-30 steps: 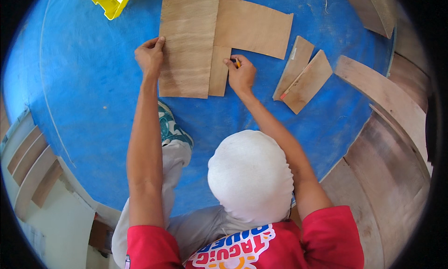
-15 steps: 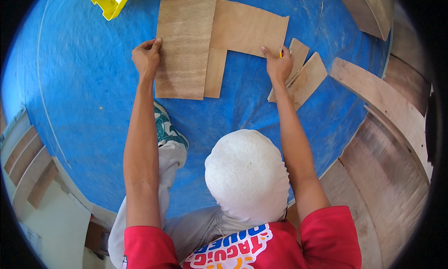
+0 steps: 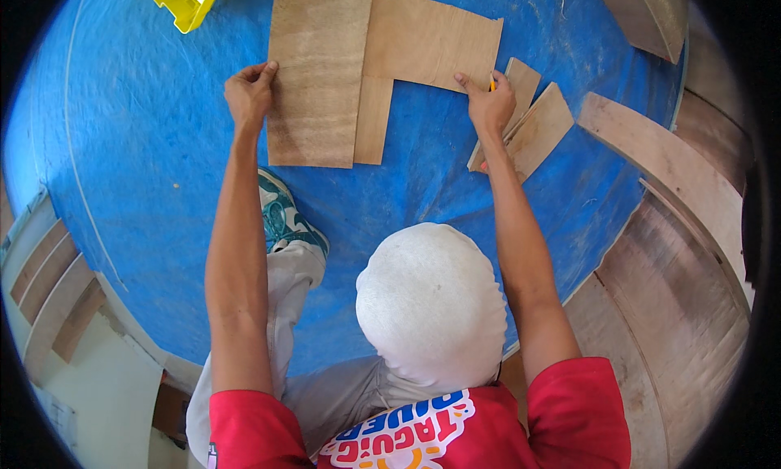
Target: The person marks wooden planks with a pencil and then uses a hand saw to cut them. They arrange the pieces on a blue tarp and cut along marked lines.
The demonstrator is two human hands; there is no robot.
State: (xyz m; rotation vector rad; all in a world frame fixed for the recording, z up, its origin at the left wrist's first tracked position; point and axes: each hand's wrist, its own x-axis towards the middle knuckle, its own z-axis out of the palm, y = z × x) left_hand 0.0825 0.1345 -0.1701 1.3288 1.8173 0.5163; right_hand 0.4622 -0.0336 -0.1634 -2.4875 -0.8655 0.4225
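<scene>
A large plywood rectangle (image 3: 317, 70) lies on the blue sheet, beside a wide plywood piece (image 3: 427, 38) and a narrower strip (image 3: 373, 123) below that. My left hand (image 3: 252, 91) pinches the large rectangle's left edge. My right hand (image 3: 488, 99) grips a yellow pencil (image 3: 493, 84), its thumb at the lower right edge of the wide piece. Just right of that hand are two small overlapping boards (image 3: 547, 119), partly covered by it. A long red-tipped object between them is mostly hidden.
A yellow plastic container (image 3: 191, 9) sits at upper left on the sheet (image 3: 138, 184). Long curved wooden boards (image 3: 659, 143) border the right side; more strips (image 3: 57, 282) lie at lower left. A white-covered rounded shape (image 3: 427, 306) and a sneakered foot (image 3: 281, 209) occupy the lower middle.
My right hand has moved rightward with the pencil, from beside the narrow strip to the wide piece's right corner. My left hand still holds the large rectangle, now slightly further left in view.
</scene>
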